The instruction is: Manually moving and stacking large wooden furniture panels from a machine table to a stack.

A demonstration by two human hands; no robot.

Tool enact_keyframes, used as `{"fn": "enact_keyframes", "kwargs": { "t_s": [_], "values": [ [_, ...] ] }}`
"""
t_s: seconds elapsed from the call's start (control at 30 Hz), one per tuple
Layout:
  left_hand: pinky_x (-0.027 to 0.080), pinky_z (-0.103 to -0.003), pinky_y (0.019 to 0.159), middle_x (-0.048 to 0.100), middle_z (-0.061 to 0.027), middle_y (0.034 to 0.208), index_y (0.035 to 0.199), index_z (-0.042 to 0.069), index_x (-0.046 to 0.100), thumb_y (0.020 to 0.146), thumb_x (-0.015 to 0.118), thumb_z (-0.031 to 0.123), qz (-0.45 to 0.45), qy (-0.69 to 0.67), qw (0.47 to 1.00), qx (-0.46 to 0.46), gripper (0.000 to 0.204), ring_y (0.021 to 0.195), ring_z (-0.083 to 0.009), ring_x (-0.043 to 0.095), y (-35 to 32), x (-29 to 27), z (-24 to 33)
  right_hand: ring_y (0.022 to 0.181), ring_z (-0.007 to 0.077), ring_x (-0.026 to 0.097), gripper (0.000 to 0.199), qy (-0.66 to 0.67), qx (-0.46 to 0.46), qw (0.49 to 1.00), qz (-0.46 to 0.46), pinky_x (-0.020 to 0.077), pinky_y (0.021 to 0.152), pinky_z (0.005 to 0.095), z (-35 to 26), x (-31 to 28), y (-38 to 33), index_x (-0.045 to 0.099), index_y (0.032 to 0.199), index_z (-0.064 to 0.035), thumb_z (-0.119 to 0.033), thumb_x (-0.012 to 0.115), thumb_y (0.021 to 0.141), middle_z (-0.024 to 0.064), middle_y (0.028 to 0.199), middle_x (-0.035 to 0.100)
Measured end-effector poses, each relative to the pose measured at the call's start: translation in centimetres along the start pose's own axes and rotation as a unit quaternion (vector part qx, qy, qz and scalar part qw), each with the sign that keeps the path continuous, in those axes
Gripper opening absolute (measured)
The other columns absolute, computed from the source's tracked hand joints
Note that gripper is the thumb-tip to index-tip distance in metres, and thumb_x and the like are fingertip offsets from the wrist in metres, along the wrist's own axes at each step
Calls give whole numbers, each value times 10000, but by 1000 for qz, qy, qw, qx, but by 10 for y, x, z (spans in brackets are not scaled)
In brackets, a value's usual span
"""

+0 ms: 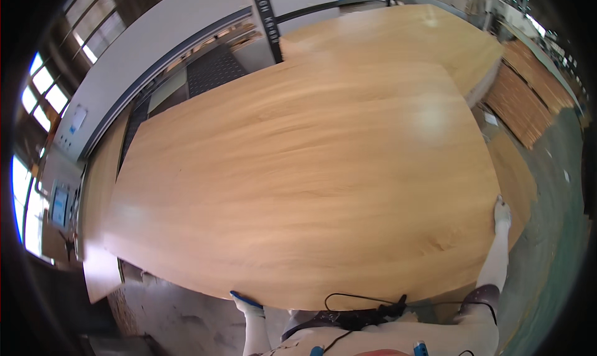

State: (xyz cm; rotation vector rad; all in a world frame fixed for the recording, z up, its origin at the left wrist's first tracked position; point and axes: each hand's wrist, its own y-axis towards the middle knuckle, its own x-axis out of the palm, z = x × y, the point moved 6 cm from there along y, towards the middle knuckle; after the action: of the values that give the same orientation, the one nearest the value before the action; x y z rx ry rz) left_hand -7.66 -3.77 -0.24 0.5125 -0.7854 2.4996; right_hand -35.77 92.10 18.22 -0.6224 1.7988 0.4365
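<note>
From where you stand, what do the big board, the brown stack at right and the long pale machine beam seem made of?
Big board: likely wood-based, with real or printed grain; streaks and soft glare suggest a satin finish.
Brown stack: perhaps thin wood or fibre sheets, matt, judging by its lines and dull surface.
Machine beam: probably painted metal, from its smooth, pale face.

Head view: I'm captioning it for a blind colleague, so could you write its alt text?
A large wood-grain board fills the view, with the wearer's left hand at its near edge and right hand at its right edge. A long white machine stands at upper left, and another board lies beyond.
</note>
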Motion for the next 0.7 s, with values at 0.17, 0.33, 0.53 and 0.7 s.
{"fn": "enact_keyframes", "kwargs": {
  "t_s": [0.17,0.33,0.53,0.7],
  "values": [
    [376,-410,1087,424,-113,1465,1459,18,353,1021,342,519,34,-14,999,35,666,1289,-294,450,22,-7,21,1219,400,533,718,-21,-1,1000,0,413,1027,444,3,11,-17,584,1260,26,-590,379,955,225,1295,583],
    [400,-403,1074,449,-124,1451,1440,-18,370,1024,360,503,13,14,999,39,667,1276,-298,478,96,-14,70,1207,401,537,706,15,-3,999,-31,411,1023,429,6,61,-46,586,1246,44,-575,408,956,234,1262,603],
    [389,-383,1087,460,-137,1447,1435,-33,370,1022,396,488,74,29,996,47,666,1277,-300,481,270,-26,190,1068,422,607,695,37,-156,985,-65,470,919,432,-101,118,-168,620,1167,87,-556,490,937,259,1176,640],
    [311,-412,1144,357,-107,1531,1493,45,296,968,284,673,-141,-39,989,31,819,1380,-302,369,344,-10,241,856,260,676,640,221,-138,933,-247,525,771,367,-228,137,-347,635,1157,76,-514,561,921,149,1026,703]
  ]
}}
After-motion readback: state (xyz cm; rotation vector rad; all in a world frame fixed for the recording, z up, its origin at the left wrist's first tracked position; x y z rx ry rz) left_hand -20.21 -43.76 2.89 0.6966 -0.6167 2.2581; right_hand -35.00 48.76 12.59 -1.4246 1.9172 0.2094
